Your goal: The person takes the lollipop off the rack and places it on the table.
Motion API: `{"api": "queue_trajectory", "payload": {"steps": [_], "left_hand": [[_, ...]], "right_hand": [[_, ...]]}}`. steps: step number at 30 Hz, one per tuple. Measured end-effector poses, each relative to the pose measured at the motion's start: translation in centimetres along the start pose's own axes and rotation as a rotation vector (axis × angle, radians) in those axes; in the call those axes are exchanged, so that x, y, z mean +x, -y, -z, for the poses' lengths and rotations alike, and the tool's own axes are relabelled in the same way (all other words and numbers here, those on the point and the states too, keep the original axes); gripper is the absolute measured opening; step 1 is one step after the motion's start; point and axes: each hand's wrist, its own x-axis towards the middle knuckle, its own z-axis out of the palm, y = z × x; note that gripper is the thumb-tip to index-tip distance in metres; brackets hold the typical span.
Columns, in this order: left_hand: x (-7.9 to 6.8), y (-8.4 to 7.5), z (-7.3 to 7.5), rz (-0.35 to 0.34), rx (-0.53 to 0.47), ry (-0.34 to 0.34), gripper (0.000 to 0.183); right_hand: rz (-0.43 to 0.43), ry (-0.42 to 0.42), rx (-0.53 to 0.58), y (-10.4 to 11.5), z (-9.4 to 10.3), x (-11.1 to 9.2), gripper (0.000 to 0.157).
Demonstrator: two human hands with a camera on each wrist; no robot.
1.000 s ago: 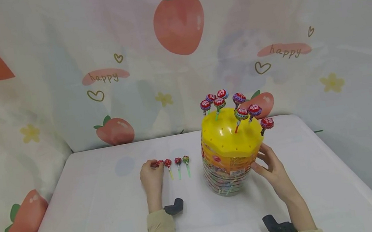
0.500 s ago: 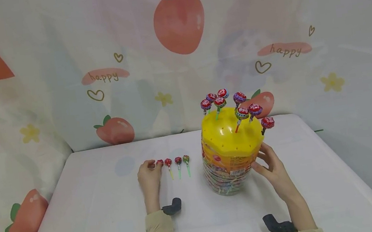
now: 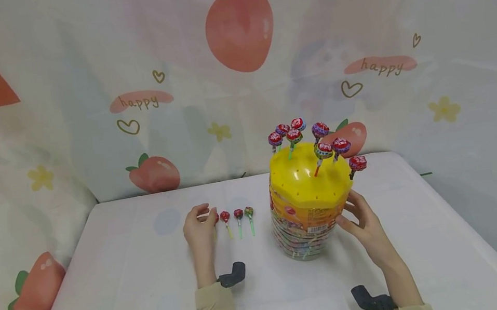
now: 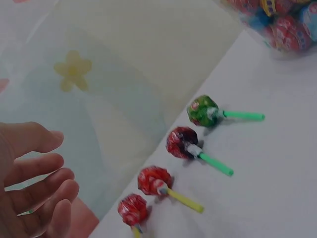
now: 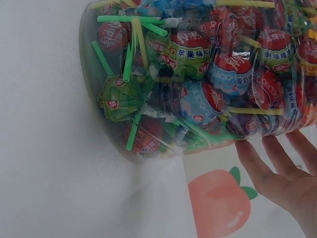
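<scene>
My left hand [image 3: 200, 234] is just left of a row of several wrapped lollipops [image 3: 238, 214] lying on the white table. Its fingers are loosely bent, with nothing between them in the left wrist view. The leftmost lollipop [image 4: 132, 209] has a red wrapper and a yellow stick, and the hand partly covers it in the head view. A clear jar [image 3: 303, 244] full of lollipops, topped by a yellow lid [image 3: 299, 185], stands right of the row. My right hand [image 3: 366, 231] touches the jar's right side with thumb and extended fingertips.
Several lollipops [image 3: 323, 150] stand upright in the lid, which has more small holes. A patterned curtain [image 3: 244, 124] hangs behind the table [image 3: 130, 296]. Each wrist wears a black camera mount [image 3: 373, 302].
My left hand has let go of the leftmost lollipop, drawn slightly left, and its fingers have spread and risen. The lollipop stays in the row. My right hand keeps its place at the jar.
</scene>
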Motion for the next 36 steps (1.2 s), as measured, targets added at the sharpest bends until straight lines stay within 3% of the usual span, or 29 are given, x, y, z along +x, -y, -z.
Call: {"api": "queue_trajectory", "payload": {"steps": [8,16,28,36], "left_hand": [[-0.9,-3.1,0.1,-0.066,-0.233,0.06,0.022],[-2.4,-5.9,0.2,-0.129,-0.358,0.125,0.023],[-5.4,-10.0,1.0,-0.288,-0.398,0.204,0.023],[-7.8,-12.0,0.5,-0.396,-0.398,0.306,0.022]], "right_hand": [[0.002,0.002,0.0,-0.1,0.0,0.1,0.07],[-0.004,0.002,-0.006,-0.1,0.0,0.0,0.071],[-0.006,0.001,-0.007,0.1,0.0,0.0,0.07],[-0.004,0.0,-0.014,0.1,0.0,0.0,0.07]]}}
